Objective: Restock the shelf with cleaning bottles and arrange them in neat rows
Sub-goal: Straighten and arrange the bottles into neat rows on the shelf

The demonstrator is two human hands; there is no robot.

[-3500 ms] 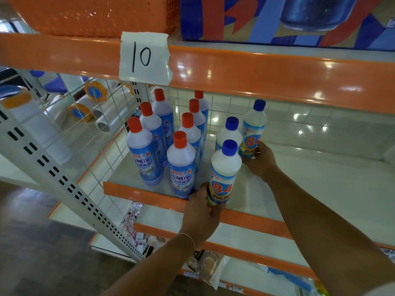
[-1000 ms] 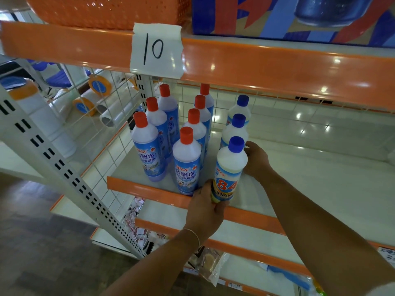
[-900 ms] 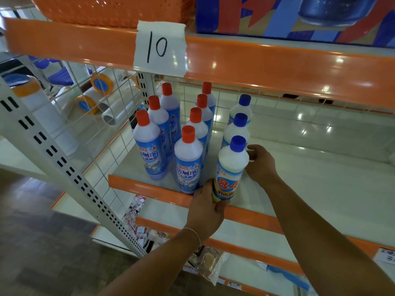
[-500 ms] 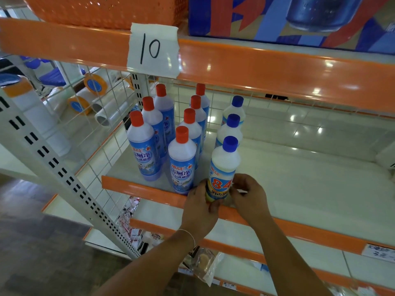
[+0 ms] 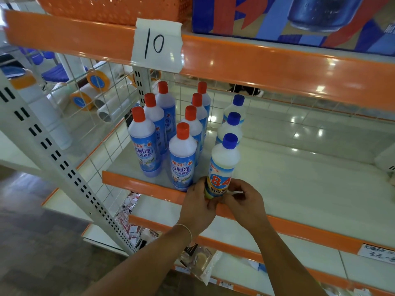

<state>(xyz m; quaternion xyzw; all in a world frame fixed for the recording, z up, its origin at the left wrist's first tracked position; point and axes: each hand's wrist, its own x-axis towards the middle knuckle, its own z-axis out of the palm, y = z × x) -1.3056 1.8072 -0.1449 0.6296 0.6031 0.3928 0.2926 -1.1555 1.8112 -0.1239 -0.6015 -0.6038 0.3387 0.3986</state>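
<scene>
On the white shelf [image 5: 299, 180] with an orange front lip stand two rows of red-capped blue-label bottles [image 5: 183, 157] and, to their right, one row of three blue-capped "84" bottles. Both hands are at the base of the front "84" bottle [image 5: 222, 165], which stands upright at the shelf's front edge. My left hand [image 5: 197, 205] grips its lower left side. My right hand [image 5: 245, 201] holds its lower right side with curled fingers. The two other blue-capped bottles [image 5: 230, 129] stand behind it in line.
An orange shelf edge with a paper tag "10" [image 5: 157, 44] hangs above. A wire mesh side panel [image 5: 102, 107] and a white upright [image 5: 53, 154] bound the left. The shelf surface stretches right of the bottles. Lower shelves [image 5: 299, 231] hold small packets.
My right hand came forward from the rear "84" bottles to the front bottle's base. The rear bottles now stand in line. My left hand stayed on the front bottle.
</scene>
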